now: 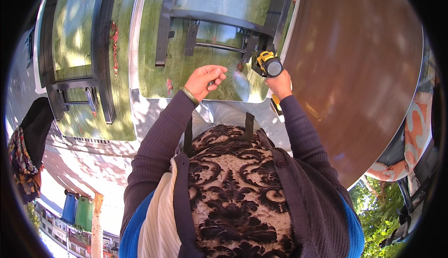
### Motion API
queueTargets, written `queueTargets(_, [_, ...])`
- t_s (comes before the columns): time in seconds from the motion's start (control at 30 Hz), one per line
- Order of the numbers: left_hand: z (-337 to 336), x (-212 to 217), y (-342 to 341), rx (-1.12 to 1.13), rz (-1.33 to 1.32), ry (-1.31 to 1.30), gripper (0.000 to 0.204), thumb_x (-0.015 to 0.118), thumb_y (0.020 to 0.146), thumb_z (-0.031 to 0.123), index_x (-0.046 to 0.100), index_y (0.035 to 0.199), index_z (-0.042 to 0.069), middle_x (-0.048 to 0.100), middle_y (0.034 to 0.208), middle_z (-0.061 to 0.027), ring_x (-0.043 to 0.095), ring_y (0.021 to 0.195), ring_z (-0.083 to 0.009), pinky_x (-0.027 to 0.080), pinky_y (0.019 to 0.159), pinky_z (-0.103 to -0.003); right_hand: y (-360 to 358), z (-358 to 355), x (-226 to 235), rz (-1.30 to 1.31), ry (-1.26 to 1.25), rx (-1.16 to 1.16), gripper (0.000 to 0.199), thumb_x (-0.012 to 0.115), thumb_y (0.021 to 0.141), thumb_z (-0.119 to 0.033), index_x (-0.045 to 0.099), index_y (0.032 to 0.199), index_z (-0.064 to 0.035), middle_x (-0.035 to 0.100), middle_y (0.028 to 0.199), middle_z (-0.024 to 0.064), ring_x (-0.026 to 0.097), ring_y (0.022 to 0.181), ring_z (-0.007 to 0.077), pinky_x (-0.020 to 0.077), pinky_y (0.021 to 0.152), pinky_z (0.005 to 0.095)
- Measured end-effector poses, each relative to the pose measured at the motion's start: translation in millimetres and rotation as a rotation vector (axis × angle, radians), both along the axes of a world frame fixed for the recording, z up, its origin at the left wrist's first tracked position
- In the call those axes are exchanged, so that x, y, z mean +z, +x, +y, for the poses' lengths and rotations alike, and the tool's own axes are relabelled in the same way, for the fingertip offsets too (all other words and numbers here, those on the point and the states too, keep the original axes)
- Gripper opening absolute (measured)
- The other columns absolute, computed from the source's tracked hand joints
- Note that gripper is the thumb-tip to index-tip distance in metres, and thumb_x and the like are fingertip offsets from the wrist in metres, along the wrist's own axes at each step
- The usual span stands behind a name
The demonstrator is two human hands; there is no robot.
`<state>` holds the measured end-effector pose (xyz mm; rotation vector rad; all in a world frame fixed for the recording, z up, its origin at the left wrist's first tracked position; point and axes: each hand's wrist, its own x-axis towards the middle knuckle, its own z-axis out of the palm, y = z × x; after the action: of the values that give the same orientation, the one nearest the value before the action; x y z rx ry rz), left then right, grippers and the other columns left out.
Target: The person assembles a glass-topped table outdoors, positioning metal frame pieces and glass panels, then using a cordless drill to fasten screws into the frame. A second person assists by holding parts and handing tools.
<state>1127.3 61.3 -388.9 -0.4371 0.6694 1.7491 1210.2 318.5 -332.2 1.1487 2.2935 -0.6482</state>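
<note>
In front of me lies a glossy green wood-patterned tabletop (186, 83), underside or top I cannot tell, with a dark metal leg frame (217, 17) on it. My right hand (281, 86) is wrapped round the grip of a yellow and black cordless drill (269, 64), beside the frame's near right end. Over the near part of the tabletop, my left hand (204, 81) is closed, thumb against fingers. Something small and dark shows between those fingers, too small to name. A thin rod (219, 47) spans two brackets of the frame, just beyond both hands.
To the left stands a similar green panel (122, 71) with its own dark leg frame (103, 48). A large brown rounded tabletop (354, 71) rises close on my right. Another person in patterned clothing (23, 164) is at the far left. Blue (70, 207) and green bins (84, 213) stand lower left.
</note>
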Motion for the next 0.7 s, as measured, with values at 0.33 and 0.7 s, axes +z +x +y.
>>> queueTargets(0.33, [-14,0,0,0.131,-0.042,0.053,0.025,0.055,0.094,0.023,0.058,0.105,0.000,0.056,0.081,-0.0004,0.048,0.063,-0.0050,0.036,0.047,-0.017,58,-25,39,0.332,-0.085,-0.061,0.037,0.068,0.067,-0.003,0.062,0.103,-0.0008,0.068,0.091,0.0118,0.066,0.086,0.0219,0.0504,0.076,0.0330])
queueTargets(0.7, [-33,7,-20,0.443,-0.164,0.212,0.025,0.053,0.095,0.026,0.056,0.102,0.002,0.050,0.079,-0.0005,0.045,0.063,-0.0064,0.034,0.047,-0.019,-1,-94,134,0.444,-0.642,0.074,0.038,0.066,0.063,0.002,0.062,0.100,0.0000,0.067,0.093,0.0056,0.064,0.084,0.0137,0.0497,0.077,0.0277])
